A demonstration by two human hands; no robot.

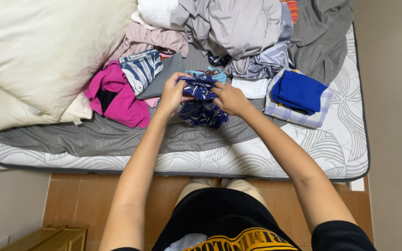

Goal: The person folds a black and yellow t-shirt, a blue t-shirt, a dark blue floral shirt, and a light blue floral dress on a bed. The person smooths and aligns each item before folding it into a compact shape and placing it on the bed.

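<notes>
Navy cloth [203,104] (white-patterned) lies bunched on the grey sheet [117,135], before the laundry pile [238,32]. Left hand [173,95] and right hand [229,98] both pinch its upper edge.

I see my left hand [173,95] and right hand [229,98] side by side on the dark blue patterned cloth [202,106], which lies on the grey sheet [117,135] over the white quilted mattress [340,139]. Left of it sit the magenta garment [122,100] and the large cream pillows [38,56]. Right of it, the folded royal-blue cloth [299,91] rests on a pale checked fabric [298,116]. Behind, the heap of grey clothes [238,28].
</notes>
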